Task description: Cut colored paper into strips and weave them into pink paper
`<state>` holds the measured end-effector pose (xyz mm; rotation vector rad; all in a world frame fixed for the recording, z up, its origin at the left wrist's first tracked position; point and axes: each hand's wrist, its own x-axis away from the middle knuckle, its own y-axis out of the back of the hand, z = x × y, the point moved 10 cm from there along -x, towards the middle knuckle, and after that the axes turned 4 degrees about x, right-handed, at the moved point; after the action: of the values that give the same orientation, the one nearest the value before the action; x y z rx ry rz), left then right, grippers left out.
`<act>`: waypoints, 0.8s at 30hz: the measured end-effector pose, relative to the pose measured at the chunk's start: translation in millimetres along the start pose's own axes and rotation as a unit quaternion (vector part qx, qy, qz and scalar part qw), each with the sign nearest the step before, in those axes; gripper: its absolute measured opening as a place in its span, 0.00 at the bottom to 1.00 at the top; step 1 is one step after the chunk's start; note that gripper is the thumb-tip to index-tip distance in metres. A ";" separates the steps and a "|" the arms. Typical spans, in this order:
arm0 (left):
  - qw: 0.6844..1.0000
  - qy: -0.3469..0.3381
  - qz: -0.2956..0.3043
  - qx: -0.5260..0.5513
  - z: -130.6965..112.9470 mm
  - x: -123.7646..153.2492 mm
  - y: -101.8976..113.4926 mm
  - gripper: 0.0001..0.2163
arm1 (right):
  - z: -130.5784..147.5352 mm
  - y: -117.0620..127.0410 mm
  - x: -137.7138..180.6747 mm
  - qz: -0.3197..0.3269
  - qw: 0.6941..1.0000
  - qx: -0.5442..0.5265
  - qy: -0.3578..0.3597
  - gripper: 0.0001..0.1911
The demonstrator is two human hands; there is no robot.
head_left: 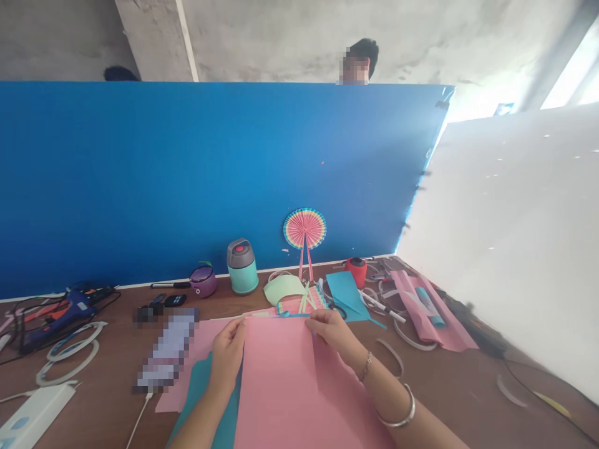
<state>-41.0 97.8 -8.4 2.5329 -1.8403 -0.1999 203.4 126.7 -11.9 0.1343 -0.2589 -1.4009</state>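
Note:
A pink sheet of paper (278, 380) spans the space between my hands, with a thin blue strip showing along its far edge. My left hand (229, 349) is closed on the sheet's far left corner, thumb along the edge. At the far right corner my right hand (334, 333) pinches the paper between thumb and fingers; two bracelets circle that wrist. Under the left forearm lies teal paper (194, 393), with more pink paper (213, 337) beyond it. Just past the hands sit a pale green paper piece (283, 289) and a blue sheet (347, 296).
A round pleated paper fan (304, 229) leans on the blue partition (187, 168). A teal jar (243, 268), purple container (203, 280) and red speaker-like cylinder (356, 272) line the back. Left are a glue gun (70, 315), phone (171, 349) and power strip (37, 415). Pink paper (435, 318) lies right.

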 end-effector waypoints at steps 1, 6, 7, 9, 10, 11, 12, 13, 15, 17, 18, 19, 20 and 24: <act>0.999 -0.010 -0.027 -0.014 -0.4 0.0 5.5 0.19 | 3.5 -0.8 1.8 -0.006 1.000 -0.003 0.005 0.11; 0.991 -0.033 -0.129 -0.026 0.7 0.4 31.1 0.14 | 10.5 -4.3 8.2 -0.038 0.999 -0.018 -0.003 0.07; 0.988 -0.038 -0.149 -0.021 -0.7 1.6 35.9 0.13 | 10.2 -5.0 8.7 -0.043 0.999 -0.018 -0.006 0.07; 0.979 -0.086 -0.179 -0.046 -15.7 7.4 40.4 0.10 | 8.6 -6.9 9.0 -0.045 0.999 -0.013 -0.007 0.06; 0.970 -0.139 -0.179 -0.083 -30.6 12.7 37.0 0.09 | 7.8 -8.5 9.0 -0.044 0.999 -0.007 -0.005 0.07; 0.955 -0.212 -0.163 -0.129 -49.7 20.9 27.7 0.07 | 8.0 -10.8 9.1 -0.039 0.999 0.001 0.004 0.07; 0.932 -0.284 -0.135 -0.179 -67.3 31.5 14.0 0.04 | 9.6 -13.6 9.5 -0.034 0.999 0.010 0.019 0.07; 0.906 -0.341 -0.106 -0.225 -80.5 42.9 -0.7 0.02 | 12.8 -16.9 10.4 -0.029 0.999 0.021 0.041 0.08; 0.867 -0.403 -0.036 -0.291 -93.0 61.5 -28.9 0.04 | 22.3 -23.0 14.6 -0.026 0.994 0.049 0.093 0.08; 0.858 -0.404 0.011 -0.317 -93.4 70.1 -44.7 0.06 | 32.1 -28.4 20.9 -0.031 0.987 0.089 0.134 0.09; 0.859 -0.398 0.023 -0.322 -92.2 72.0 -48.5 0.06 | 36.6 -30.9 24.4 -0.035 0.982 0.114 0.148 0.09; 0.862 -0.389 0.030 -0.324 -90.3 72.3 -50.7 0.06 | 41.2 -33.3 28.0 -0.038 0.976 0.141 0.163 0.10; 0.866 -0.380 0.033 -0.324 -88.3 71.7 -51.6 0.06 | 46.1 -35.7 31.8 -0.043 0.968 0.169 0.181 0.10; 0.879 -0.347 0.037 -0.327 -79.8 65.0 -52.0 0.07 | 63.6 -44.0 47.4 -0.061 0.925 0.260 0.269 0.12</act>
<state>36.4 46.7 60.2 2.0065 -1.5855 -1.5915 151.9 76.5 43.3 0.9755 -0.1578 -1.3331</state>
